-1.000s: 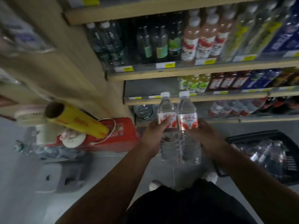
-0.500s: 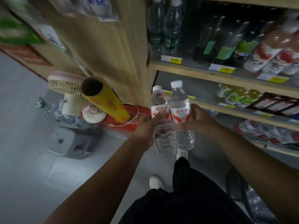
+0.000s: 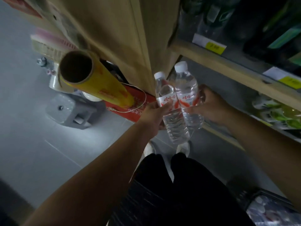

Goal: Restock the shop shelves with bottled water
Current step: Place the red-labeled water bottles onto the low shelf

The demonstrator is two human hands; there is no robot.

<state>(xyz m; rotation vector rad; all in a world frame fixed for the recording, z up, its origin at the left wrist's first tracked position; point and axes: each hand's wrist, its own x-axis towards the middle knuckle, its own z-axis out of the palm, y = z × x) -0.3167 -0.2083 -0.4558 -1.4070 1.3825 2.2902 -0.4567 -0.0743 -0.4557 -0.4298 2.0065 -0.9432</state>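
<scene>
1. Clear plastic with white caps and red-and-white labels: two water bottles are held side by side between the hands, touching at the labels and leaning a little to the left.
2. The left hand [image 3: 154, 115] grips the left bottle [image 3: 165, 90] at its label, with the thumb lying across the front.
3. The right hand [image 3: 211, 108] grips the right bottle [image 3: 185, 82] at label height, with the fingers wrapped round its far side.
4. Just beyond the caps stands the front edge of a wooden side panel [image 3: 114, 38].
5. Up and to the right of the right hand runs a wooden shelf board [image 3: 228, 69] carrying yellow price tags [image 3: 215, 48]. The dark bottles above it are too blurred to identify.
6. To the left of the left hand, a yellow roll [image 3: 104, 85] points its open cardboard core at the camera.
7. Its far end is over a red box [image 3: 130, 111] on the floor, close to the left hand.
8. Farther left sits a grey stool [image 3: 70, 110].
9. Directly beneath the grip are white shoes [image 3: 183, 147] and black trousers [image 3: 179, 193] on a grey floor.
10. Well below the right forearm, in the lower right corner, a dark basket [image 3: 254, 195] holds more clear bottles, which are blurred.
</scene>
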